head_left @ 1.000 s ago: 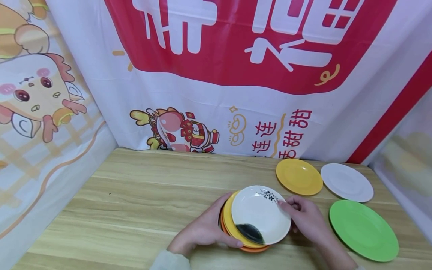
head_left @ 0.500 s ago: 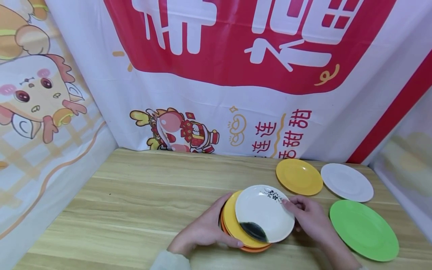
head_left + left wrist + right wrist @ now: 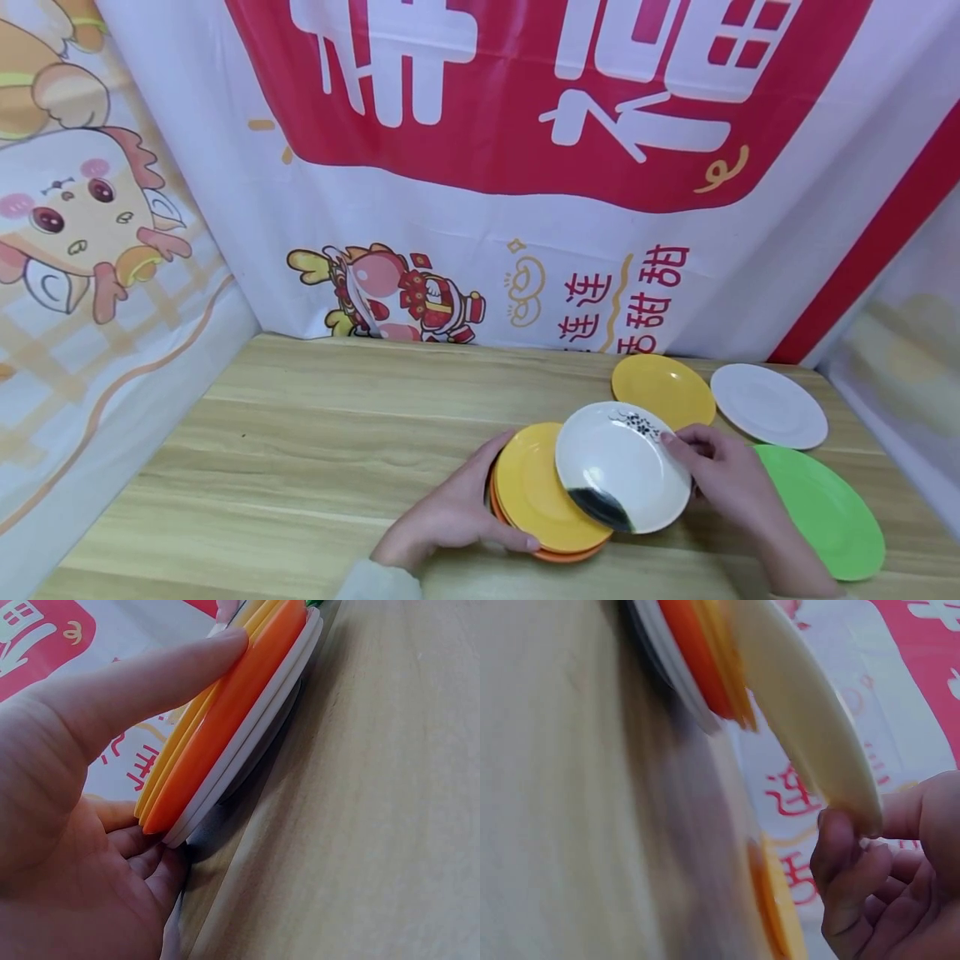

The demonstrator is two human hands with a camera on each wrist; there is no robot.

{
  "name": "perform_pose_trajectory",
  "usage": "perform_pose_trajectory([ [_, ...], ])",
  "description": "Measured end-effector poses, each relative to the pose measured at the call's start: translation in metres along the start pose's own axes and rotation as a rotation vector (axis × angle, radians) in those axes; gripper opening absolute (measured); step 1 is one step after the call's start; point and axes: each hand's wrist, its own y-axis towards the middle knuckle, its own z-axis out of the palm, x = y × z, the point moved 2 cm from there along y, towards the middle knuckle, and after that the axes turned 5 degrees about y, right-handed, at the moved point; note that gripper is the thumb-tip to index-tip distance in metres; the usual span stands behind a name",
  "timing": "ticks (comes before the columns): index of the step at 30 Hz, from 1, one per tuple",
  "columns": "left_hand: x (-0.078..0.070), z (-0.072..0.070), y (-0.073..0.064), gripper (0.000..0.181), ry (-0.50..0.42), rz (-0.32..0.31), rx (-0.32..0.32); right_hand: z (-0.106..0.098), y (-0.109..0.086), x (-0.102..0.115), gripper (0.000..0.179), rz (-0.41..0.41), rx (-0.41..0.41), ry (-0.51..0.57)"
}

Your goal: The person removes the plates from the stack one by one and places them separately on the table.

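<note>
My right hand (image 3: 723,479) pinches the right rim of a white plate (image 3: 626,458) with a black flower print and a dark patch, thumb on top and fingers below. Its pale underside rises at a slant in the right wrist view, lifted off the stack at that end. With my left hand (image 3: 459,504) I hold the left side of the stack, thumb over the rim and fingers curled beneath. Yellow plates (image 3: 528,487) top this stack. Under them, the left wrist view shows an orange plate (image 3: 217,742), white plates (image 3: 251,742) and a dark plate (image 3: 274,742) at the bottom.
At the back right of the wooden table (image 3: 337,442) lies a yellow plate (image 3: 660,387), beside a white plate (image 3: 772,408). A larger green plate (image 3: 836,517) lies nearer, partly behind my right forearm. A printed cloth backdrop (image 3: 480,183) hangs along the table's far edge.
The white patterned plate has slid right and slightly up with my right hand, baring more of the yellow plate below. My left hand stays in place on the stack.
</note>
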Motion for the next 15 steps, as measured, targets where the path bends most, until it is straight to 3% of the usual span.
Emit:
perform_pose_trajectory([
  [10, -0.001, 0.001, -0.001, 0.124, 0.008, 0.017, -0.012, -0.038, 0.005, -0.015, 0.058, 0.051, 0.034, -0.069],
  [15, 0.001, 0.002, 0.0, 0.123, -0.006, 0.013, -0.006, -0.052, 0.008, -0.024, 0.059, 0.039, 0.044, -0.077],
])
